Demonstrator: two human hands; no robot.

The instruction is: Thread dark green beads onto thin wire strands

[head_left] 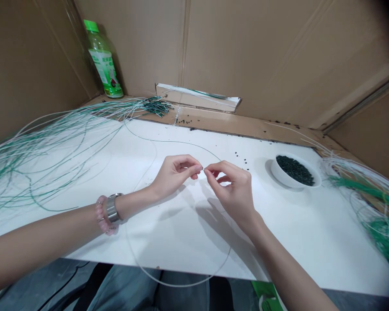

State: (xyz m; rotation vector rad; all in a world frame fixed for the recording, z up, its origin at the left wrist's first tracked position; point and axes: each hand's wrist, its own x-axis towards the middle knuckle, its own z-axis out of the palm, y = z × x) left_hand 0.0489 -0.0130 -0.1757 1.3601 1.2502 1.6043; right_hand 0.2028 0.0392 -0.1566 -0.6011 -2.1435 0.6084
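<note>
My left hand (176, 175) and my right hand (231, 181) meet fingertip to fingertip above the white tabletop, both closed in a pinch. A tiny dark piece (202, 168) shows at the left fingertips; its exact shape is too small to tell. From behind the right fingers a thin green cord (181, 142) curves away to the far left. A pale length of cord (181, 286) hangs in a big loop below the hands, past the table's front edge. What the right fingertips pinch is mostly hidden, but the cord runs to them.
A white bowl (274, 170) of small dark green pieces stands at the right. Bundled green and white cords (68, 125) spread over the left; another bundle (381, 216) lies far right. A green bottle (105, 69) stands by the cardboard wall (246, 52). Loose dark bits dot the back.
</note>
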